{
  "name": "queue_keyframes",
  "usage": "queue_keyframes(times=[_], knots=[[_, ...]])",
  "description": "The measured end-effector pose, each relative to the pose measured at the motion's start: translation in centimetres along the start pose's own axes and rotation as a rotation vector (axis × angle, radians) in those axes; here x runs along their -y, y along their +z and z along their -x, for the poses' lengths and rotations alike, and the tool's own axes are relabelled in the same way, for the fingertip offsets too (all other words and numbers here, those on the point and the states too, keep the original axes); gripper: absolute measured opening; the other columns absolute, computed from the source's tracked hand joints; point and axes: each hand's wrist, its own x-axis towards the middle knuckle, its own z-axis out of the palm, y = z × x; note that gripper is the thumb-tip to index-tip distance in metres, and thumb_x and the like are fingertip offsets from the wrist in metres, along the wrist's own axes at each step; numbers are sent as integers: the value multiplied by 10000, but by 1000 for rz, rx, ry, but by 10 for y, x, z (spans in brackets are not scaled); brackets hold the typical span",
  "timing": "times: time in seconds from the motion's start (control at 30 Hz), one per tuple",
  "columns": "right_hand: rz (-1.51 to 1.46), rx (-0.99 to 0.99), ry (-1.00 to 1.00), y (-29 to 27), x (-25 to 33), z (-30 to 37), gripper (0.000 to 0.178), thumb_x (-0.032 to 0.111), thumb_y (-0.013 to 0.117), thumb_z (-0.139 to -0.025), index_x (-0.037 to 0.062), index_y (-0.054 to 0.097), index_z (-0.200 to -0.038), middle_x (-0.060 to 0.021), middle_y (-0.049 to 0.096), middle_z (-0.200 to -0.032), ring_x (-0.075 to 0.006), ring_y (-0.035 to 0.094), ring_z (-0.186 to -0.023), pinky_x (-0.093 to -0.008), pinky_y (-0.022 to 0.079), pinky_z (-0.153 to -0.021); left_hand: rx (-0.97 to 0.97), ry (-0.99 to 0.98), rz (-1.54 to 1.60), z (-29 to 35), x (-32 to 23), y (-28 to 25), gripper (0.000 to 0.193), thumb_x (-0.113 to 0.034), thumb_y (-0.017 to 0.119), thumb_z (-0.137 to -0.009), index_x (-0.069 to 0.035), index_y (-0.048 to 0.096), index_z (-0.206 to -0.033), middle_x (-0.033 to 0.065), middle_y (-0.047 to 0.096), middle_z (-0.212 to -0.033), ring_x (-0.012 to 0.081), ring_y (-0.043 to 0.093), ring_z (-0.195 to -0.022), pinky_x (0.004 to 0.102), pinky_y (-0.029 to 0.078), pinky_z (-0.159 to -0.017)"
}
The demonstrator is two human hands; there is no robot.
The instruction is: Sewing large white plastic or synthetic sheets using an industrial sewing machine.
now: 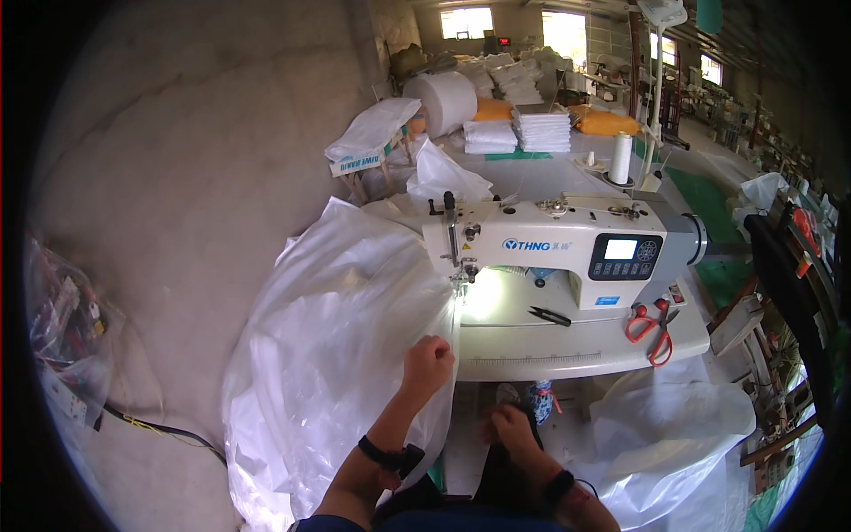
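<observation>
The glossy white plastic sheet lies at the left of the white sewing machine, draped in loose folds, its right edge reaching the lit needle area. The left hand is at that edge, on the near side of the needle, fingers curled in; whether they pinch the sheet cannot be told. The right hand is off the near edge of the white worktable, fingers partly bent; any hold cannot be determined.

Principal risk, as judged: the sheet's bulk could drag its edge left, out of line, the right hand giving no support. Slack folds could bunch under the needle. Left fingers could come too close if the sheet were fed carelessly. Red-handled metal scissors, near the table's right end, could be knocked off by a sweeping forearm.
</observation>
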Motion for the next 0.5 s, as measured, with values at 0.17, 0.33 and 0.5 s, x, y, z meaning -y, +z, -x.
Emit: queue_keyframes(times=[0.17, 0.33, 0.5], knots=[[34, 16, -342, 51, 76, -45, 244, 166, 494, -950, -6, 548, -1114, -106, 654, -921, -183, 667, -713, -287, 529, -566, 67, -6, -11, 27, -13, -23, 88, -88, 630, -732, -17, 632, -783, 129, 619, -767, 241, 617, -672, 329, 491, -628], [240, -179, -580, 72, 125, -117, 329, 203, 600, -900, -20, 526, -1129, -110, 635, -978, -175, 663, -661, -273, 518, -499, 103, -50, 71, 23, -17, -38, 83, -113, 609, -756, -44, 636, -793, 138, 625, -794, 320, 622, -731, 378, 498, -661], [119, -269, -240, 87, 156, -172, 342, 236, 663, -850, -2, 549, -1067, -90, 629, -904, -161, 657, -665, -258, 485, -454, 164, -118, 88, 39, -29, -44, 112, -132, 603, -806, -36, 644, -843, 153, 640, -840, 335, 632, -778, 385, 499, -684]])
